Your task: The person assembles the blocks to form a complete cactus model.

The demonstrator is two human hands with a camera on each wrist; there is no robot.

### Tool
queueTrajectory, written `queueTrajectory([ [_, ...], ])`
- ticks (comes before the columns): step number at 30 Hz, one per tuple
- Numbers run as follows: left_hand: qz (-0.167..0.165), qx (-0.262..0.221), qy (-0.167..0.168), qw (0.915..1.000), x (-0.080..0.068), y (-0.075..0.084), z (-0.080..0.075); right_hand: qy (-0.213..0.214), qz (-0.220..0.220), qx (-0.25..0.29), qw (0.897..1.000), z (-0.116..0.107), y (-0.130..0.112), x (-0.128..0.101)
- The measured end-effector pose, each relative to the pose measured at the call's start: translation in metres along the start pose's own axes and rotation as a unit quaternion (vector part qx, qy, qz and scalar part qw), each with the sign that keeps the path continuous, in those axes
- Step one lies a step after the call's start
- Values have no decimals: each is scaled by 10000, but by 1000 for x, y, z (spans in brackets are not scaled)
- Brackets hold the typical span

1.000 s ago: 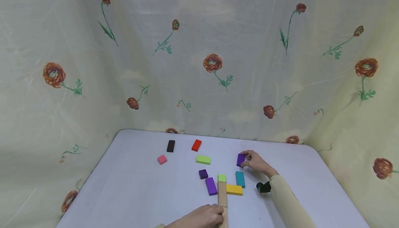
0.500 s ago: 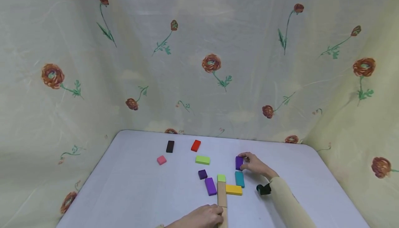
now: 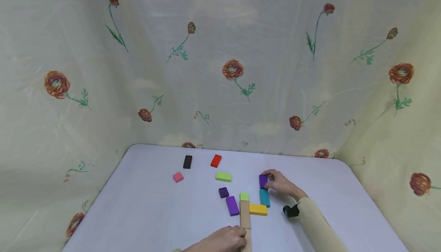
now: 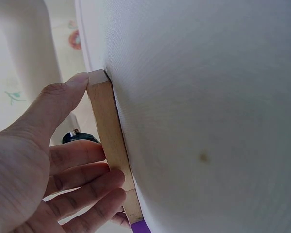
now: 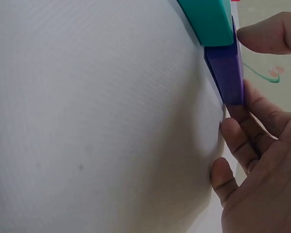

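My right hand [image 3: 281, 185] pinches a dark purple block [image 3: 263, 180] lengthwise between thumb and fingers. Its near end meets the far end of a teal block [image 3: 264, 198], and in the right wrist view the purple block [image 5: 228, 73] sits right against the teal one [image 5: 211, 26]. Lower down, my left hand [image 3: 222, 239] holds the nearer of two plain wooden blocks [image 4: 109, 126], thumb at one end and fingers along the side. These wooden blocks lie end to end, with a lime cube [image 3: 244, 197] at the far end. A yellow block [image 3: 258, 209] juts out to the right.
Left of the wooden row lie a violet block [image 3: 232, 205] and a dark purple cube [image 3: 223, 192]. Farther back are a lime block [image 3: 223, 177], a red block [image 3: 216, 161], a black block [image 3: 187, 162] and a pink cube [image 3: 178, 177]. A flowered cloth [image 3: 206, 72] hangs behind the white table [image 3: 144, 213].
My right hand has drawn the dark purple block toward me until it meets the teal block. My left hand has stayed on the wooden block.
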State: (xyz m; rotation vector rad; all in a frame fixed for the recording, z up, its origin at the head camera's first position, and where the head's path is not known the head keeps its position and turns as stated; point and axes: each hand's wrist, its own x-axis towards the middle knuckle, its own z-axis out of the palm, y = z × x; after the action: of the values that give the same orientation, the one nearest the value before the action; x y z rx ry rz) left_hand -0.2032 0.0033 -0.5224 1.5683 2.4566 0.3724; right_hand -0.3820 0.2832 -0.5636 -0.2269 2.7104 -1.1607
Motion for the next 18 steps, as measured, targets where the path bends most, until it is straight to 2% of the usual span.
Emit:
queueTrajectory([
  [10,-11,-47,121,9999,-1,1,-1,-164,-454,-154,9987,-4,-9,-12],
  [18,-27,-45,108,9999,0,1,0,-22,-51,-62,10000,2,0,-6],
])
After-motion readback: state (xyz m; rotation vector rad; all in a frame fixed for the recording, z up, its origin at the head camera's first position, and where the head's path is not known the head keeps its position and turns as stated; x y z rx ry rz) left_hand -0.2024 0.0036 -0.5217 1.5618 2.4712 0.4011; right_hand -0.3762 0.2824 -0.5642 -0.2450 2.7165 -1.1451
